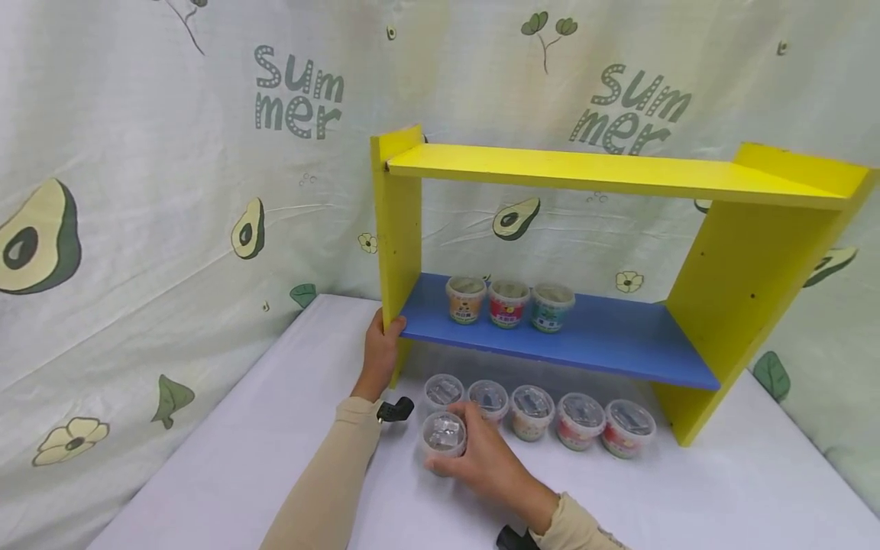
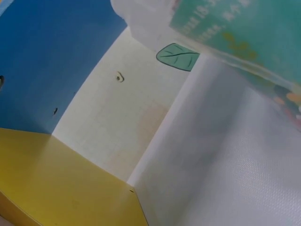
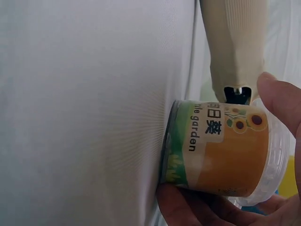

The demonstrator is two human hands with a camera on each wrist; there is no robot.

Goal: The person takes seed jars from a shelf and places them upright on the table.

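Observation:
My right hand (image 1: pixel 490 457) grips a small plastic tub (image 1: pixel 441 434) with a clear lid, in front of the lower row. In the right wrist view this tub (image 3: pixel 230 148) has an orange label with sunflowers, and its base meets the white tabletop. Thumb and fingers lie on opposite sides of it. My left hand (image 1: pixel 380 355) holds the left yellow side panel (image 1: pixel 399 237) of a shelf unit, its thumb by the front corner of the blue shelf (image 1: pixel 619 336). In the left wrist view a green-labelled tub (image 2: pixel 235 33) appears close up; the left hand is mostly hidden there.
Three tubs with orange, red (image 1: pixel 508 305) and teal labels stand on the blue shelf. Below it, several lidded tubs (image 1: pixel 532 412) form a row on the white table (image 1: pixel 289 428). A yellow top board (image 1: pixel 577 168) spans the unit. Avocado-print cloth (image 1: pixel 172 191) hangs behind.

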